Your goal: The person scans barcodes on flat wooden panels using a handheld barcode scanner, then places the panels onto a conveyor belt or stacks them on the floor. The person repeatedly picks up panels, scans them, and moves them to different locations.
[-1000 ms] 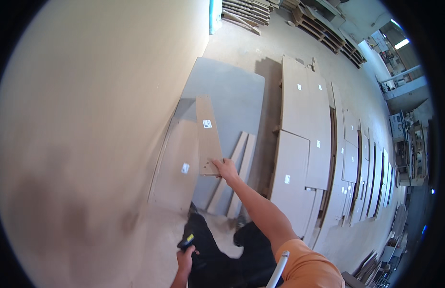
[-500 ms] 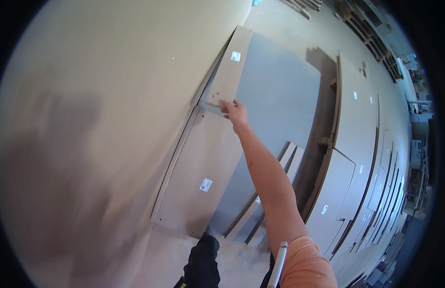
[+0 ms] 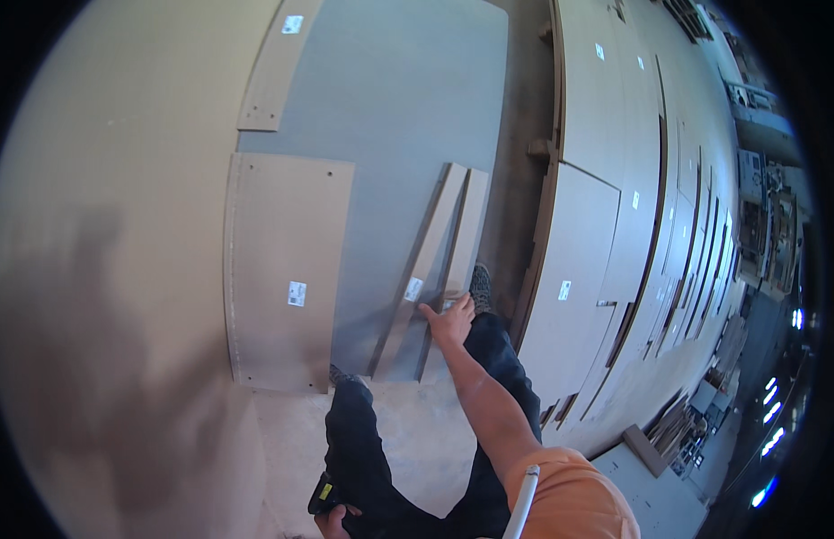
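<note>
Two narrow boards — white-labelled — under right hand.

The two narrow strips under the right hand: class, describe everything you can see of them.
The two narrow strips are long, flat, pale beige boards that look like laminated wood. They lean side by side on a large grey panel, lower ends near the floor. One carries a small white label. The right hand rests on their lower part, fingers spread.

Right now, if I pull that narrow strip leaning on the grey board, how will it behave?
The narrow strip under the right hand looks rigid, so it probably won't flex. It leans steeply, so it may slide or tip sideways onto the second strip.
</note>
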Demonstrator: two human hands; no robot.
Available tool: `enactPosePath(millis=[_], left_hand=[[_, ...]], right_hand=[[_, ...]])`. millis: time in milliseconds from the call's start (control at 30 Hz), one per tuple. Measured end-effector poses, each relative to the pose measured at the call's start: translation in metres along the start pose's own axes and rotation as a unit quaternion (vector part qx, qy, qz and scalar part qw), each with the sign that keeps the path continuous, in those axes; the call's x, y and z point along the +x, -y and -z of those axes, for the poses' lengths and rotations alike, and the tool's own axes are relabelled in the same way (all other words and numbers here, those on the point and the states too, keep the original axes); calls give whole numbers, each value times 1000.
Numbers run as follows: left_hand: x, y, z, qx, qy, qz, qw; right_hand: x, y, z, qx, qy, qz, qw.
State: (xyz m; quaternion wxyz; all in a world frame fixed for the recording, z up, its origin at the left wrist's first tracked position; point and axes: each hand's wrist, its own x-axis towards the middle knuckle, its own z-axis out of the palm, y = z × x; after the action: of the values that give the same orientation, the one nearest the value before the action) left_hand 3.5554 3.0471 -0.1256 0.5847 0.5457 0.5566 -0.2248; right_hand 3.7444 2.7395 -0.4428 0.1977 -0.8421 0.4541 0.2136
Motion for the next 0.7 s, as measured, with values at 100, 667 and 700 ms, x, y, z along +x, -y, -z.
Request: enactPosePath(millis=[100, 667, 700], left_hand=[[6, -6, -7, 23, 1, 4, 1000], [52, -14, -40, -26, -64, 50, 996], [55, -15, -41, -29, -69, 57, 996]], right_hand=[[-17, 14, -26, 25, 18, -47, 998], [179, 273, 8, 32, -172, 264, 948], [200, 298, 14, 37, -183, 292, 938]])
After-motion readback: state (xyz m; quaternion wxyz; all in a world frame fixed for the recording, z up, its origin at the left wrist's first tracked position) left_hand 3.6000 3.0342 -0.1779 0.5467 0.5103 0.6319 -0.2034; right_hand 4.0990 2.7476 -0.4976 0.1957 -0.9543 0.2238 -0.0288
